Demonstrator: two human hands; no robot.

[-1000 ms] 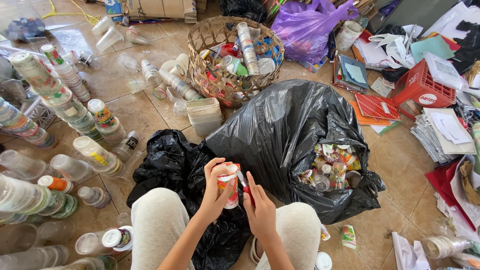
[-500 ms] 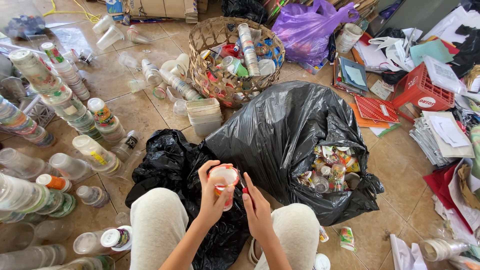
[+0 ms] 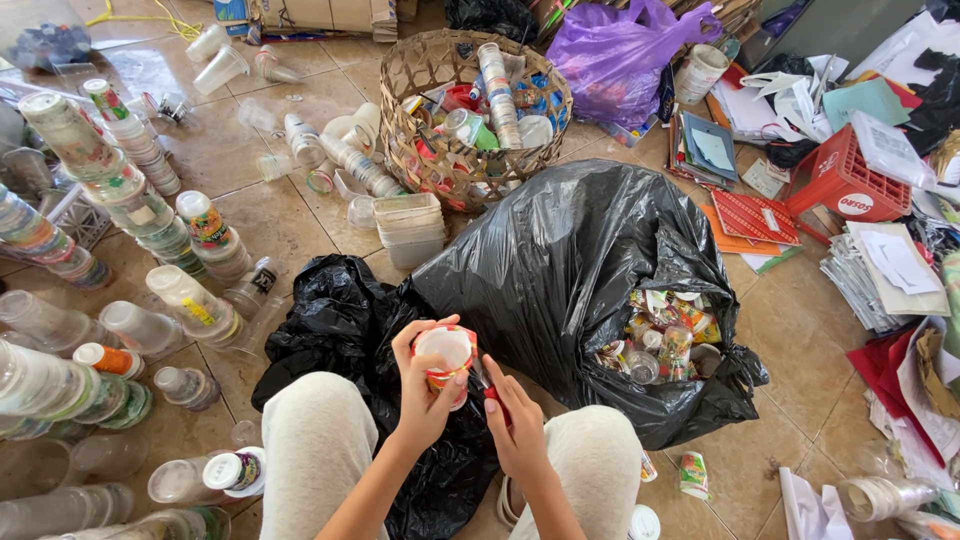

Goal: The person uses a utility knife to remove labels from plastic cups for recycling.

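1. Leftmost, we count about five long stacks of cups (image 3: 130, 190) lying on the floor.
2. Our left hand (image 3: 425, 395) grasps one cup (image 3: 446, 358), held above our knees.
3. Our right hand (image 3: 515, 425) is clenched on a small red tool (image 3: 493, 393) just beside that cup.
4. Behind stand one basket (image 3: 470, 110) and two black bags (image 3: 590, 280).

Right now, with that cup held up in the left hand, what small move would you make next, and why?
Probably work the red tool in the right hand along the cup to strip its printed label. The left hand grips the cup with its mouth up, the tool sits beside it, and the stacks nearby look sorted.
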